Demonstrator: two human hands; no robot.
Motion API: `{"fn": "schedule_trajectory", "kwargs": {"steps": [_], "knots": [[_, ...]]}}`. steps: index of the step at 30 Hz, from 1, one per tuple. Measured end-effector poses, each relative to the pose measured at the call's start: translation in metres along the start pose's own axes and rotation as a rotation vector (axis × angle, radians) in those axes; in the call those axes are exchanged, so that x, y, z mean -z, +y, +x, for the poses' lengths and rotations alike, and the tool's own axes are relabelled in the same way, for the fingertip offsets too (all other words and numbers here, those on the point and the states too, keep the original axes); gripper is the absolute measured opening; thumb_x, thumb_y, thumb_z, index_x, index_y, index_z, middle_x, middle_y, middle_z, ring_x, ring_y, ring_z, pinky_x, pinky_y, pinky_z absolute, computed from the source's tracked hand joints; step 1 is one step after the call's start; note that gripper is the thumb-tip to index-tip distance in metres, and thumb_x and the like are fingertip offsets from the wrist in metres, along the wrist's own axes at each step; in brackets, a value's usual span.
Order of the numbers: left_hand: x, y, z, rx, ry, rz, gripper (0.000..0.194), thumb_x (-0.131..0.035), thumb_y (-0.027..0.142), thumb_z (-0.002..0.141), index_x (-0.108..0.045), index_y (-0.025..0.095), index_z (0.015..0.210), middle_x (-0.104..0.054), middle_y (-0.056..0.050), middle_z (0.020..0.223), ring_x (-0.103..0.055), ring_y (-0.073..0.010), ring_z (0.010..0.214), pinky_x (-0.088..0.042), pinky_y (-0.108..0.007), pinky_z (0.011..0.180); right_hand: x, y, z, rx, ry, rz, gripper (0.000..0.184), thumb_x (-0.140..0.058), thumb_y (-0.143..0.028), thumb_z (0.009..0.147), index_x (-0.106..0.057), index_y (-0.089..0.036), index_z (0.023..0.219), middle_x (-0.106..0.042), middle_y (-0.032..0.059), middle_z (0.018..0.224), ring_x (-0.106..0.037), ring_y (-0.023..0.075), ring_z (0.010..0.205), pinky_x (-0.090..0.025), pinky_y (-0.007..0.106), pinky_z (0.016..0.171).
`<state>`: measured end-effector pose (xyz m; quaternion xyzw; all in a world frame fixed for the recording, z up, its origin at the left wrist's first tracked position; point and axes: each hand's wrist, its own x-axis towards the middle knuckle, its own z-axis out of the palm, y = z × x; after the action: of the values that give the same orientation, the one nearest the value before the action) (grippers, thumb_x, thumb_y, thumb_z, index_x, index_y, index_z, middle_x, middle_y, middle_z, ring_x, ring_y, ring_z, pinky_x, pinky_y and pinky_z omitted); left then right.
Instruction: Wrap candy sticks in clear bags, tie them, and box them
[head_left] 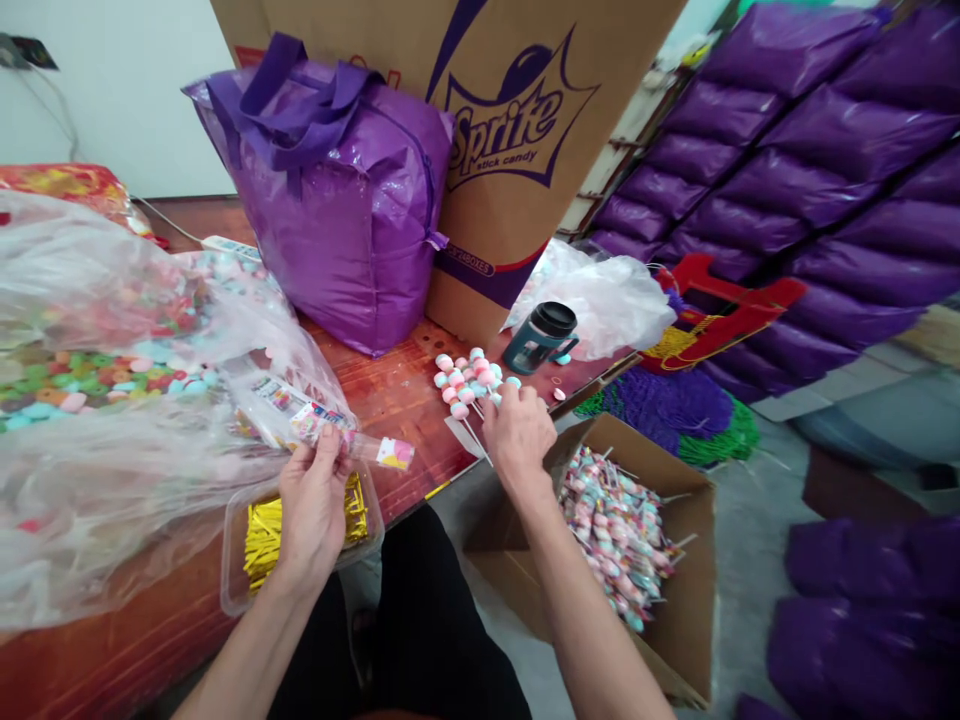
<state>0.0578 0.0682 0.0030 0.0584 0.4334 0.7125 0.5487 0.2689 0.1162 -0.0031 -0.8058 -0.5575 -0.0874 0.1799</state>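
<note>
Clear wrapper (394,453): pinches it in the left hand (311,500), over gold ties (262,535). Curls the right hand (520,435) at bare pastel candies (459,378) on the counter (420,470), grip unclear. Seems partway along, with many apparently wrapped candies (615,535) in the carton (694,570), bare ones left.

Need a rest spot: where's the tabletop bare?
Red wood shows between the purple bag, the wrapper in the left hand and the candies by the right hand. Crowded: leftward, with the clear bag and tub; rightward, with the mug and white bag.
</note>
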Motion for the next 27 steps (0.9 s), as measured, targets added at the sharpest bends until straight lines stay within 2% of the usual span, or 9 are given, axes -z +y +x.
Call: {"fn": "schedule_trajectory", "kwargs": {"steps": [2,4,6,9,11,14,19,24,27], "knots": [[0.001,0.001,0.004,-0.003,-0.005,-0.011,0.047,-0.098,0.033,0.046,-0.069,0.014,0.079,-0.068,0.005,0.072,-0.059,-0.005,0.062,-0.047,-0.016,0.057,-0.005,0.006,0.01,-0.023,-0.084,-0.067,0.018,-0.055,-0.023,0.095,-0.07,-0.013,0.097,-0.07,0.0148,0.095,-0.062,0.023,0.081,-0.031,0.03,0.063],[0.001,0.001,0.007,-0.004,-0.016,-0.022,0.047,-0.097,0.034,0.049,-0.068,0.014,0.08,-0.067,0.005,0.072,-0.059,-0.0057,0.062,-0.046,-0.017,0.057,-0.008,0.01,0.011,-0.065,-0.066,-0.003,0.022,-0.05,-0.021,0.096,-0.071,-0.014,0.094,-0.071,0.0129,0.09,-0.061,0.0212,0.076,-0.032,0.029,0.062],[0.0,0.001,0.009,0.003,-0.022,-0.032,0.046,-0.096,0.034,0.05,-0.067,0.015,0.08,-0.067,0.005,0.071,-0.06,-0.0063,0.062,-0.045,-0.019,0.057,-0.009,0.015,0.002,-0.118,0.041,0.203,0.022,-0.051,-0.022,0.094,-0.071,-0.015,0.088,-0.07,0.0093,0.083,-0.06,0.0195,0.072,-0.034,0.029,0.063],[0.0,0.002,0.012,0.006,-0.023,-0.048,0.043,-0.095,0.035,0.055,-0.066,0.016,0.081,-0.067,0.005,0.069,-0.06,-0.0067,0.06,-0.046,-0.019,0.058,-0.005,0.022,-0.022,-0.158,0.144,0.713,0.02,-0.059,-0.031,0.088,-0.071,-0.016,0.08,-0.065,0.002,0.069,-0.057,0.0171,0.067,-0.039,0.027,0.066],[0.0,0.004,0.015,0.009,-0.01,-0.066,0.039,-0.093,0.035,0.06,-0.065,0.016,0.082,-0.067,0.005,0.07,-0.061,-0.0068,0.06,-0.047,-0.02,0.059,0.002,0.025,-0.045,-0.167,0.075,1.008,0.022,-0.065,-0.037,0.085,-0.071,-0.017,0.079,-0.061,-0.0005,0.067,-0.054,0.0154,0.065,-0.04,0.027,0.065],[0.001,0.005,0.018,0.018,0.022,-0.079,0.034,-0.089,0.033,0.067,-0.064,0.016,0.082,-0.068,0.004,0.071,-0.062,-0.0072,0.061,-0.048,-0.02,0.061,0.014,0.026,-0.079,-0.185,-0.105,1.245,0.021,-0.07,-0.038,0.085,-0.072,-0.017,0.081,-0.06,-0.0006,0.068,-0.052,0.0145,0.066,-0.04,0.027,0.064],[0.004,0.005,0.021,0.036,0.034,-0.095,0.028,-0.086,0.031,0.073,-0.064,0.016,0.083,-0.068,0.004,0.072,-0.063,-0.0075,0.061,-0.049,-0.021,0.061,0.025,0.029,-0.11,-0.152,-0.226,1.27,0.02,-0.07,-0.038,0.087,-0.073,-0.019,0.081,-0.06,0.0007,0.069,-0.054,0.0159,0.068,-0.042,0.028,0.065],[0.007,0.005,0.02,0.023,-0.018,-0.066,0.036,-0.089,0.036,0.066,-0.063,0.017,0.083,-0.068,0.003,0.073,-0.063,-0.0087,0.062,-0.052,-0.022,0.063,0.036,0.035,-0.109,-0.067,-0.277,1.134,0.023,-0.068,-0.04,0.087,-0.073,-0.02,0.077,-0.059,0.0003,0.065,-0.053,0.0149,0.063,-0.041,0.026,0.058],[0.008,0.005,0.019,-0.032,-0.051,0.002,0.044,-0.092,0.041,0.06,-0.063,0.017,0.082,-0.066,0.004,0.072,-0.062,-0.0087,0.062,-0.051,-0.021,0.06,0.043,0.036,-0.106,-0.004,-0.299,1.11,0.023,-0.067,-0.039,0.087,-0.072,-0.02,0.075,-0.059,0.0003,0.064,-0.053,0.0148,0.061,-0.042,0.026,0.057]]}}
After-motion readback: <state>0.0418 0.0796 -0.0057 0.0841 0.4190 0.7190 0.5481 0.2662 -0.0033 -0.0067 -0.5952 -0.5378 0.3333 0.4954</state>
